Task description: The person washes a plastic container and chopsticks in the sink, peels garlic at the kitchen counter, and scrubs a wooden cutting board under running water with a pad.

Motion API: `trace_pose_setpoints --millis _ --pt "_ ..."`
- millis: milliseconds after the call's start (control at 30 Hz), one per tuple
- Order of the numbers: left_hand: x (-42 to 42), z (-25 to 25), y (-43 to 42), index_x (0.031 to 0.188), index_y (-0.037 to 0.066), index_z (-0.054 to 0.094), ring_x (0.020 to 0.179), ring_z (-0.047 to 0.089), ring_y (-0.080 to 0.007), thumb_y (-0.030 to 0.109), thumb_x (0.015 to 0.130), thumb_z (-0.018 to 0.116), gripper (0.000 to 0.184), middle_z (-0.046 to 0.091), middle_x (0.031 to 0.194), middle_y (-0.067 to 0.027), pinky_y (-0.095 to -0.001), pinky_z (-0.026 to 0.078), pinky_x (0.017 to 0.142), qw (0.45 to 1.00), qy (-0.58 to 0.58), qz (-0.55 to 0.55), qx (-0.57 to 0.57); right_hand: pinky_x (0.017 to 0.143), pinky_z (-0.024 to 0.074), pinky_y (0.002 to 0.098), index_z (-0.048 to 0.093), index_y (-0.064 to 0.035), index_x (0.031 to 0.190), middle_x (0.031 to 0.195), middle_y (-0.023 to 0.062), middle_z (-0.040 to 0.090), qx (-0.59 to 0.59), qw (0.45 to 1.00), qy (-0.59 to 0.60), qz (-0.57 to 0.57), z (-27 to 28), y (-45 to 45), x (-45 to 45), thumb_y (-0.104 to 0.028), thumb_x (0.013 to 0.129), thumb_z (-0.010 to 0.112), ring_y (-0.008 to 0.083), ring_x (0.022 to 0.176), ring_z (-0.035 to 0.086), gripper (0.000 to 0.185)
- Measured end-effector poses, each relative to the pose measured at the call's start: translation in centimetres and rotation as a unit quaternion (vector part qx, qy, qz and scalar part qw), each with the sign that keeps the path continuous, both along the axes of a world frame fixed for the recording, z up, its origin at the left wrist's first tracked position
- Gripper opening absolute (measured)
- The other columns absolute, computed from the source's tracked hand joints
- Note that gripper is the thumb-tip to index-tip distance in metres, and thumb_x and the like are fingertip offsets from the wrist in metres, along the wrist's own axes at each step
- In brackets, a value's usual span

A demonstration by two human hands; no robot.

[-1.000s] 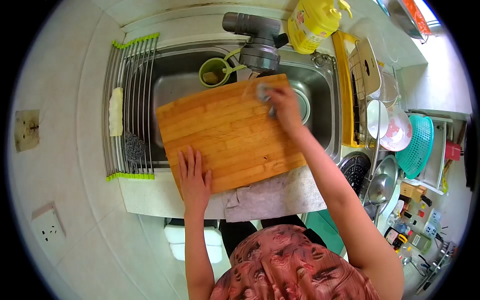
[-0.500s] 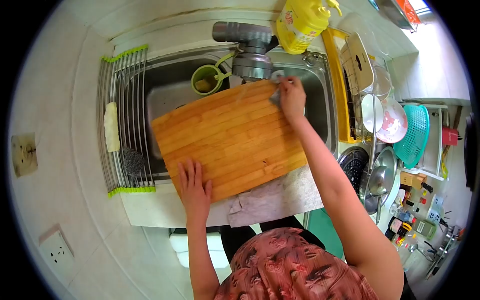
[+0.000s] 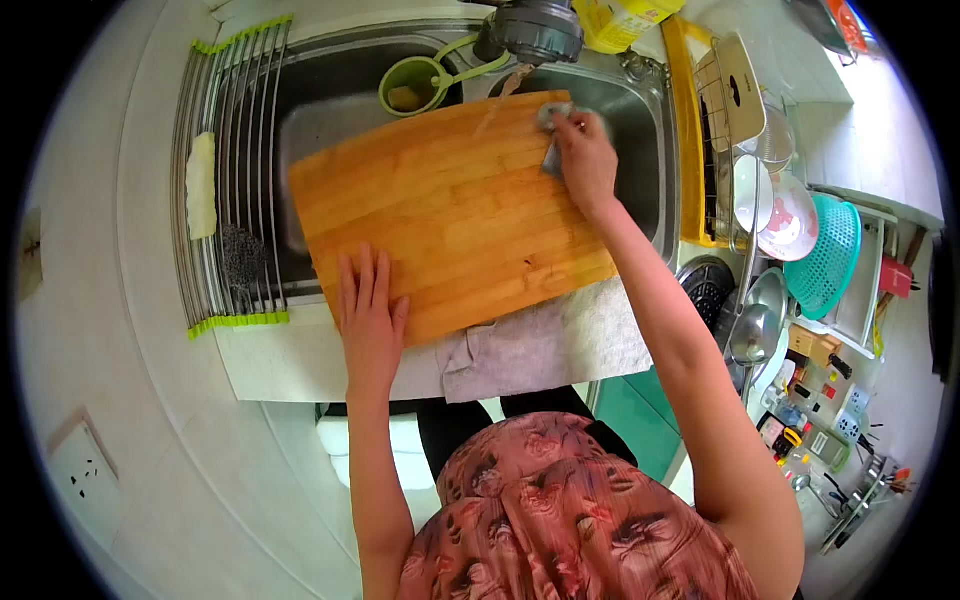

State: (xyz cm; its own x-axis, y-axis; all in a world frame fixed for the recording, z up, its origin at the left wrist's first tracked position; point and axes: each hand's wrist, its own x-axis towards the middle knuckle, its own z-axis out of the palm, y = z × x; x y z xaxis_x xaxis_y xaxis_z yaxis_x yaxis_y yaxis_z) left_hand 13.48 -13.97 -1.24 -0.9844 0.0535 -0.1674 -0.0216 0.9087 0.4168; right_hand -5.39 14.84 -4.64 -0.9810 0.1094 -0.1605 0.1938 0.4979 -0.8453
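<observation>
A wooden cutting board (image 3: 450,220) lies tilted across the sink, its near edge over the counter. My left hand (image 3: 370,305) rests flat on its near left corner, fingers stretched out. At the far right corner, my right hand (image 3: 588,160) is closed on a greyish cloth (image 3: 553,150) pressed against the board; its fingertips are partly hidden. Beyond the board is the dark faucet (image 3: 540,30), with what looks like a thin stream of water falling to the board's far edge. Under the board's near edge lies a grey towel (image 3: 545,345).
A green dipper (image 3: 412,88) sits in the sink (image 3: 330,125). On the left, a roll-up rack (image 3: 265,150) holds a pale cloth (image 3: 201,185) and a steel scrubber (image 3: 241,255). To the right stand a dish rack (image 3: 712,110), bowls (image 3: 788,215) and a teal colander (image 3: 825,255). A yellow bottle (image 3: 615,22) stands behind.
The camera view has tilted, so the board and sink sit higher in the frame. My right hand and the cloth have shifted slightly nearer me along the board's right edge. My left hand stays put.
</observation>
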Motion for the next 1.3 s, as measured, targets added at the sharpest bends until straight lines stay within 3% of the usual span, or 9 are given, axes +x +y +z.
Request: trace_pose_setpoints --millis 67,333,533,633,867,933,1067,1133,1300 --pt "-0.3 0.0 0.2 0.153 0.010 0.037 0.151 0.018 -0.0352 0.016 0.094 0.061 0.064 0.026 0.164 -0.0067 -0.0460 0.023 0.121 1.000 0.003 0.002 -0.009 0.079 0.0523 0.0409 0.066 -0.0049 0.112 0.110 0.0161 0.063 0.274 0.940 0.196 0.052 -2.2 0.3 -0.2 -0.015 0.092 0.059 0.0319 0.101 0.063 0.023" --pt "-0.1 -0.2 0.1 0.153 0.013 0.038 0.151 0.020 -0.0336 0.018 0.094 0.064 0.064 0.027 0.164 -0.0047 -0.0462 0.024 0.121 1.000 0.006 -0.002 0.010 0.081 0.0515 0.0415 0.066 -0.0093 0.119 0.115 0.0111 0.062 0.157 0.914 0.238 0.287 -0.3 -7.7 14.7 -0.008 0.088 0.058 0.0312 0.102 0.063 0.032" --pt "0.3 -0.5 0.1 0.152 0.012 0.039 0.151 0.020 -0.0334 0.017 0.094 0.063 0.063 0.028 0.163 -0.0053 -0.0462 0.025 0.120 1.000 0.030 -0.003 0.003 0.072 0.0548 0.0400 0.071 -0.0103 0.109 0.099 0.0126 0.065 0.269 0.941 0.207 0.020 0.5 6.6 12.3 0.001 0.086 0.061 0.0308 0.086 0.066 0.027" --pt "0.1 -0.2 0.1 0.151 0.012 0.040 0.150 0.021 -0.0329 0.016 0.095 0.061 0.060 0.028 0.163 -0.0057 -0.0461 0.024 0.120 1.000 0.027 -0.007 0.003 0.074 0.0547 0.0379 0.070 -0.0119 0.115 0.103 0.0119 0.063 0.212 0.950 0.229 0.011 1.9 3.6 12.2 0.004 0.085 0.063 0.0289 0.090 0.066 0.035" --pt "1.8 -0.6 0.1 0.150 0.010 0.041 0.150 0.024 -0.0297 0.011 0.100 0.052 0.052 0.032 0.161 -0.0059 -0.0461 0.023 0.121 0.997 0.026 0.019 -0.077 0.082 0.0545 0.0389 0.069 -0.0153 0.118 0.108 0.0101 0.067 0.131 0.902 0.293 0.287 -0.6 -12.0 18.1 -0.007 0.084 0.064 0.0286 0.100 0.066 0.036" --pt "2.7 -0.8 -0.1 0.150 0.009 0.041 0.150 0.025 -0.0287 0.011 0.100 0.051 0.051 0.032 0.161 -0.0056 -0.0460 0.024 0.121 0.994 0.025 0.018 -0.102 0.093 0.0494 0.0420 0.069 -0.0126 0.113 0.113 0.0131 0.066 0.072 0.955 0.172 0.232 1.1 -6.6 17.9 -0.011 0.085 0.062 0.0301 0.105 0.064 0.029" --pt "2.9 0.1 -0.7 0.149 0.009 0.043 0.150 0.026 -0.0268 0.010 0.101 0.050 0.049 0.035 0.160 -0.0054 -0.0458 0.023 0.121 0.997 0.018 0.023 -0.072 0.079 0.0570 0.0347 0.073 -0.0146 0.110 0.108 0.0104 0.065 0.262 0.933 0.232 0.080 -0.8 6.1 15.6 0.002 0.077 0.074 0.0268 0.095 0.066 0.036" --pt "3.6 0.2 -1.6 0.147 0.009 0.046 0.149 0.028 -0.0266 0.008 0.101 0.048 0.046 0.038 0.158 -0.0051 -0.0439 0.023 0.122 0.998 0.024 0.045 -0.035 0.075 0.0553 0.0333 0.073 -0.0139 0.113 0.104 0.0083 0.061 0.250 0.946 0.206 -0.009 -1.3 9.2 14.8 0.003 0.083 0.069 0.0250 0.089 0.064 0.035" --pt "6.4 -0.3 -2.0 0.139 0.008 0.054 0.139 0.041 -0.0269 0.007 0.098 0.053 0.041 0.047 0.152 -0.0038 -0.0453 0.029 0.116 0.989 0.060 0.127 -0.043 0.085 0.0541 0.0348 0.070 -0.0143 0.121 0.116 0.0116 0.059 0.162 0.960 0.209 0.093 1.2 -2.7 16.2 0.005 0.084 0.064 0.0261 0.101 0.062 0.042"
